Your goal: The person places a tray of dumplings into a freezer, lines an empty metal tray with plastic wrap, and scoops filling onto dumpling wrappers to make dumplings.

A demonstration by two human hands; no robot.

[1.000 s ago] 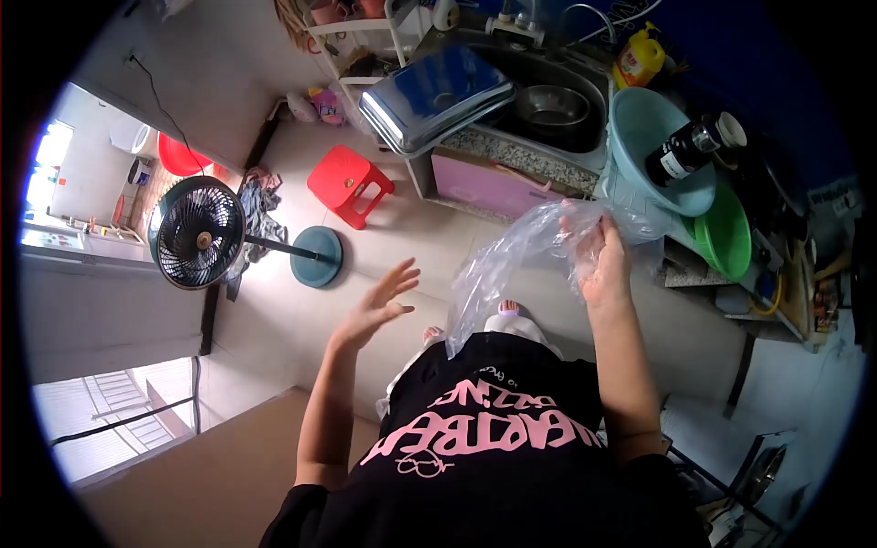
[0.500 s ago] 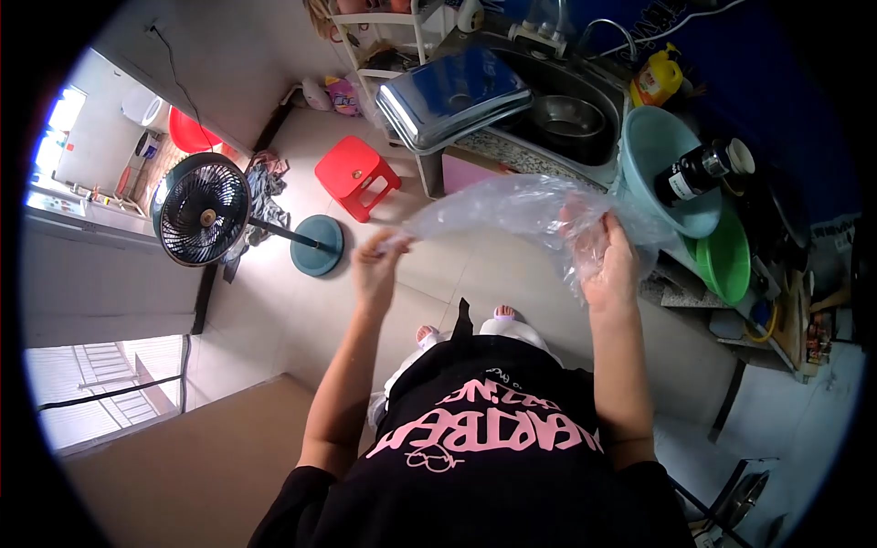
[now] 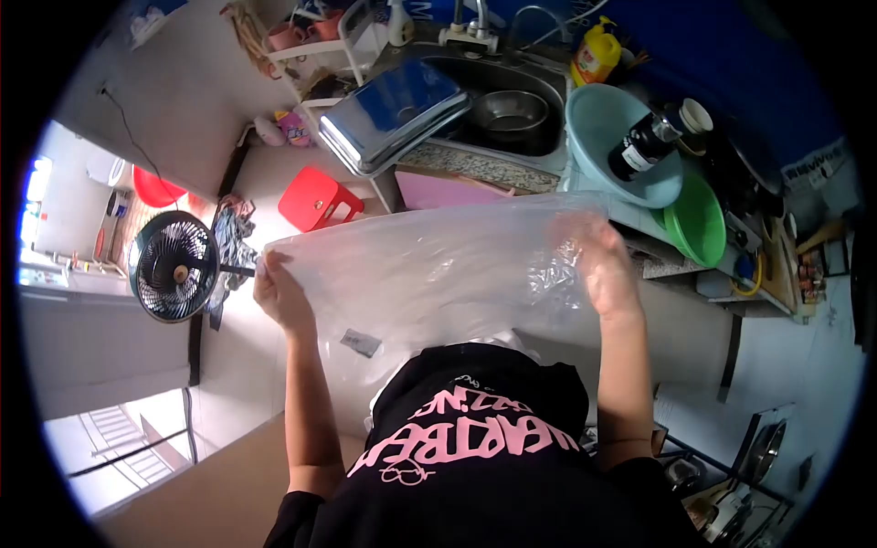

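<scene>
A large clear plastic bag (image 3: 420, 265) is spread wide in front of my body, its upper edge running between my two hands. My left hand (image 3: 281, 290) pinches the bag's left corner. At the other end, my right hand (image 3: 610, 269) grips the bag; its fingers are blurred and partly covered by crinkled plastic. A small grey label (image 3: 361, 342) shows low on the left part of the bag. Through the film the floor and my lower body look hazy.
Ahead is a sink (image 3: 548, 73) with a metal basin (image 3: 512, 111), and a shiny metal tray (image 3: 393, 119) leans at its left. A light blue basin (image 3: 607, 137) and green basin (image 3: 699, 219) stand right. A red stool (image 3: 315, 196) and fan (image 3: 175, 269) are left.
My left hand has moved left and pulled the bunched plastic bag out into a wide sheet. My right hand stays at the bag's right end. The view has shifted slightly.
</scene>
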